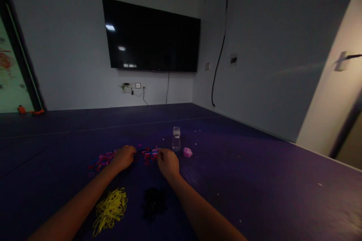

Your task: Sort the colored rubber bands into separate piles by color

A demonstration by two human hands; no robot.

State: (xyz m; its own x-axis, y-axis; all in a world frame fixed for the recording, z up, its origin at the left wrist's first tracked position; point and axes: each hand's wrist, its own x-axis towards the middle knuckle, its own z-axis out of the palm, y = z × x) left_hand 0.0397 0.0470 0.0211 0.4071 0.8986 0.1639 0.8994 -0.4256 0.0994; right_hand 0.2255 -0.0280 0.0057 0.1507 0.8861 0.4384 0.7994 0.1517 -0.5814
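Small coloured rubber bands (148, 154), mostly pink, red and blue, lie in a loose heap between my two hands. My left hand (126, 157) is closed at the left of this heap, its fingertips pinched; whatever is in them is too small to make out. A second pile of pink, red and blue rubber bands (103, 160) spreads beside its wrist. My right hand (169, 162) rests at the heap's right edge with thumb and fingers curled together, and what they hold is hidden. Nearer me are yellow rubber bands (111, 209) and a dark pile of black bands (154, 201).
A clear, lidless bottle (176, 141) stands upright just beyond my right hand, with a pink cap (187, 152) next to it. White specks dot the purple surface (254, 180). A television (152, 37) and a hanging cable (219, 60) are on the walls.
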